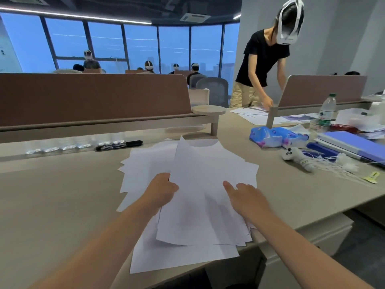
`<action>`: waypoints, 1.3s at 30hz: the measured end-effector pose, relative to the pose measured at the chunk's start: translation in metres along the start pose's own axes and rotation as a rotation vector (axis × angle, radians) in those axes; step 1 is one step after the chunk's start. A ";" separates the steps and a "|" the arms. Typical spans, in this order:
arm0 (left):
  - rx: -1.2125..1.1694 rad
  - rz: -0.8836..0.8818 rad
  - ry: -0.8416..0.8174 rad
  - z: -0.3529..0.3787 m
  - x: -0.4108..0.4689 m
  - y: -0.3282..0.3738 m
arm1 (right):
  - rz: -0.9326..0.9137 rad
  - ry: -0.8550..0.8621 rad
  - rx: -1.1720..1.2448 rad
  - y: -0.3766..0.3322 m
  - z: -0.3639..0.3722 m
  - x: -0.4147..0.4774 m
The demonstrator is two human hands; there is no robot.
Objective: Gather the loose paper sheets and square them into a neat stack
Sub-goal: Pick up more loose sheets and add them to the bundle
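Paper sheets (pixel 205 163) lie fanned in an untidy, overlapping pile on the beige worktop (pixel 62 195), reaching its front edge. The left hand (pixel 162 189) grips the left edge of the upper sheets, fingers curled round it. The right hand (pixel 248 197) rests on the pile, fingers extended. Further right, apart from the pile: blue tissue pack (pixel 275 137), white controller (pixel 298 158), water bottle (pixel 326 113).

I see my left hand (pixel 162 189) pinching the fanned paper sheets (pixel 200 163) on the worktop (pixel 62 195); my right hand (pixel 246 197) rests on them.
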State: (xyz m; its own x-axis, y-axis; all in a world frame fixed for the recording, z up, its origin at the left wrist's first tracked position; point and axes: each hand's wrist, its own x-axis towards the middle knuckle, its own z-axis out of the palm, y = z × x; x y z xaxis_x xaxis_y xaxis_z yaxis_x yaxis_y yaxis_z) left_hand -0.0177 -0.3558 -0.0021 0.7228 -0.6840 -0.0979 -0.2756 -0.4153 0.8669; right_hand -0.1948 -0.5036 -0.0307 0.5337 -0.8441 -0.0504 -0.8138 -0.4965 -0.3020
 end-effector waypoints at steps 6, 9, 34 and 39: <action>0.021 -0.026 -0.026 0.012 0.010 0.008 | -0.033 0.030 0.232 0.000 0.000 -0.005; 0.026 -0.058 -0.036 0.012 0.014 0.013 | 0.004 0.075 0.332 0.001 0.006 0.002; 0.048 -0.013 -0.006 0.005 0.050 0.000 | -0.042 0.106 0.166 -0.010 0.015 0.035; 0.022 -0.025 -0.001 -0.001 0.046 -0.005 | -0.031 0.107 0.315 -0.016 0.009 0.037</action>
State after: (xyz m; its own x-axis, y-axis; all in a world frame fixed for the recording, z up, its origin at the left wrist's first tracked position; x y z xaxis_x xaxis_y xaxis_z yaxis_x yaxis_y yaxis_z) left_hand 0.0174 -0.3849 -0.0106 0.7293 -0.6736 -0.1202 -0.2711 -0.4457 0.8531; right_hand -0.1599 -0.5245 -0.0364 0.5162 -0.8545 0.0585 -0.6777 -0.4492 -0.5822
